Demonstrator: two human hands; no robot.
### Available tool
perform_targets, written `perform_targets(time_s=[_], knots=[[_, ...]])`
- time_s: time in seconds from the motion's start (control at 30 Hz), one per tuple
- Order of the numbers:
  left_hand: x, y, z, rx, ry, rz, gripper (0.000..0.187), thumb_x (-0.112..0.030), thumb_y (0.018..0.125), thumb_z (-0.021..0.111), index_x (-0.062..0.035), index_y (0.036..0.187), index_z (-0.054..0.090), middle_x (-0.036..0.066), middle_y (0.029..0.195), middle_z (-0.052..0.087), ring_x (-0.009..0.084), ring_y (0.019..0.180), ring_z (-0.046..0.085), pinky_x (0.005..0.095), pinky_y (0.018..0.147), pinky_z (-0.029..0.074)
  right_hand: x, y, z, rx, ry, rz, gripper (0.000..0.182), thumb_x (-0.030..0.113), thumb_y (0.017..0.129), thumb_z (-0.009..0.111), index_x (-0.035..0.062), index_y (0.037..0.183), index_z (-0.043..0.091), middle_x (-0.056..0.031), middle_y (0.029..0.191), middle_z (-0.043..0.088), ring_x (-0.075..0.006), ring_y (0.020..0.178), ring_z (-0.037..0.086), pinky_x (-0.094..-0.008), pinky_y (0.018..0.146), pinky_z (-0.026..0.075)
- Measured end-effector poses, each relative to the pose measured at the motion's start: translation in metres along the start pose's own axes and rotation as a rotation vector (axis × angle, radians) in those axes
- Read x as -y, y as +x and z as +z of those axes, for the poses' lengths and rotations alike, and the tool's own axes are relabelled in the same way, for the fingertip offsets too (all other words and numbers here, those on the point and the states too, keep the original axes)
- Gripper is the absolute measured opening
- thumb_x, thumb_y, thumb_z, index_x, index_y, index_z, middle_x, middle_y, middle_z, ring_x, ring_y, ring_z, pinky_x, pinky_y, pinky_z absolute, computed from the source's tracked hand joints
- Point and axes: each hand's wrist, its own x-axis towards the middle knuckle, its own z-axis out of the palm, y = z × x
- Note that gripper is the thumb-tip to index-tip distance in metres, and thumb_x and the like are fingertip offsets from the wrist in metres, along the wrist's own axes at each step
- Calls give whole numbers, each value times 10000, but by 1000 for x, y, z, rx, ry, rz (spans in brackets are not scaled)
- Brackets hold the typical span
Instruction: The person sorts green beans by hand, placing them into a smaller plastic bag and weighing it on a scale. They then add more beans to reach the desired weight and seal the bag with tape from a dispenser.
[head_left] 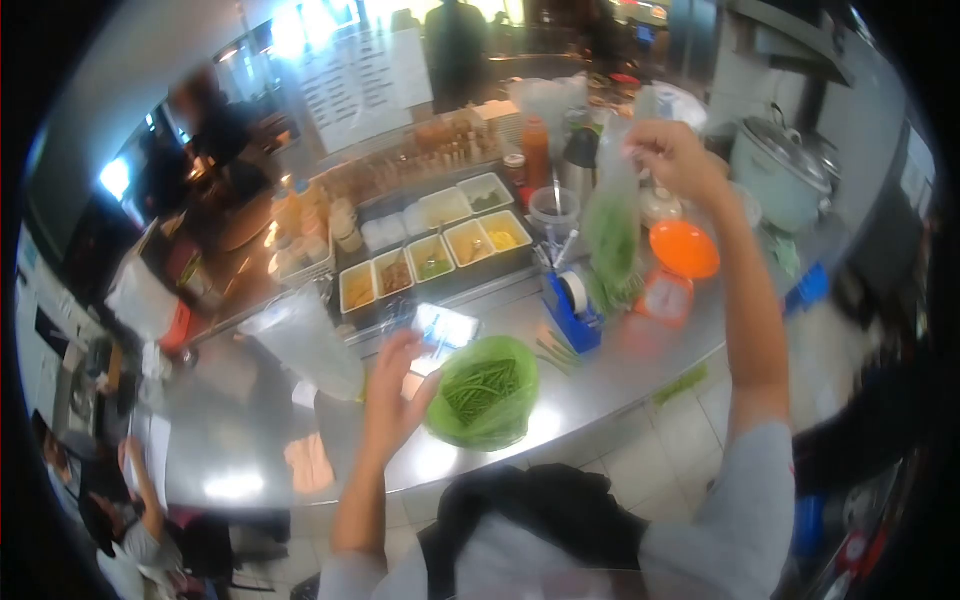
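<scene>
My right hand (665, 155) is raised at the upper right, its fingers closed on the top of a clear plastic bag (613, 220) with leafy greens in its lower part. The bag hangs beside an orange scale (665, 298). Near the counter's front edge, my left hand (400, 385) has its fingers apart, at the left rim of a green bowl (525, 375) lined with clear plastic. Cut green beans (485, 392) lie in the bowl. Just behind it is a bright-screened phone (445, 328).
A blue tape dispenser (573, 315) stands right of the phone. Food trays (430, 258) line the counter's back. A plastic bag (310, 340) lies at left, with a folded cloth (309, 463) nearer the edge. Other people (125, 520) are at lower left.
</scene>
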Motion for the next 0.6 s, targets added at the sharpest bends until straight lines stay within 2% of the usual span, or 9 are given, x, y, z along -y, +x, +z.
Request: perform_targets(time_s=[0.1, 0.17, 0.23, 0.3, 0.37, 0.43, 0.5, 0.53, 0.6], knots=[[-36, 31, -24, -32, 29, 9, 431, -45, 710, 678, -55, 1118, 541, 151, 1234, 482, 297, 991, 545, 368, 838, 437, 50, 7, 48, 111, 124, -182, 56, 27, 761, 575, 1, 798, 606, -97, 710, 572, -203, 670, 570, -290, 620, 445], [-56, 45, -37, -84, 4, 81, 573, -68, 645, 737, -59, 1176, 522, 148, 1235, 494, 207, 710, 582, 293, 663, 477, 73, 7, 96, 150, 262, -328, 80, 3, 748, 554, 9, 800, 614, -103, 727, 586, -221, 687, 579, -308, 632, 451], [-65, 50, -50, -24, 154, 63, 597, -86, 640, 744, -73, 1191, 515, 136, 1201, 523, 204, 648, 573, 295, 621, 475, 101, 4, 142, 220, 372, -435, 106, -5, 720, 554, 16, 799, 623, -112, 747, 599, -254, 724, 589, -338, 649, 461], [-61, 45, -59, 47, 307, 57, 620, -104, 635, 751, -88, 1205, 507, 124, 1166, 552, 200, 586, 565, 297, 579, 472, 122, -1, 194, 308, 548, -431, 113, -8, 699, 560, 14, 791, 621, -123, 772, 607, -281, 744, 592, -358, 667, 469], [-42, 23, -65, 147, 474, -159, 506, -107, 656, 728, -95, 1134, 560, 107, 975, 629, 220, 562, 558, 310, 559, 457, 141, -5, 232, 351, 671, -505, 113, -3, 694, 567, 16, 790, 622, -125, 775, 603, -299, 744, 587, -367, 683, 472], [-16, -16, -82, 198, 598, -252, 276, -107, 673, 704, -68, 938, 641, 111, 767, 631, 238, 539, 549, 328, 543, 443, 152, -12, 267, 413, 667, -533, 169, -27, 648, 552, 22, 788, 635, -133, 802, 595, -294, 817, 572, -365, 733, 451], [-23, -42, -97, 256, 519, -419, 100, -104, 682, 692, -40, 744, 648, 110, 659, 606, 243, 510, 533, 319, 540, 439, 162, -18, 297, 490, 740, -562, 138, -13, 660, 561, 21, 777, 626, -131, 837, 587, -294, 831, 567, -364, 732, 448], [-29, -52, -100, 254, 523, -430, 100, -104, 682, 692, -40, 744, 648, 110, 659, 606, 243, 510, 533, 319, 540, 439, 167, -21, 307, 578, 802, -587, 106, 1, 672, 570, 20, 766, 617, -129, 873, 579, -294, 846, 561, -363, 730, 445], [-37, -70, -102, 294, 506, -587, 101, -95, 684, 690, -22, 650, 629, 99, 587, 573, 225, 510, 535, 300, 538, 431, 176, -27, 323, 625, 765, -663, 99, 7, 698, 574, 24, 792, 601, -120, 882, 548, -281, 838, 548, -355, 711, 440]])
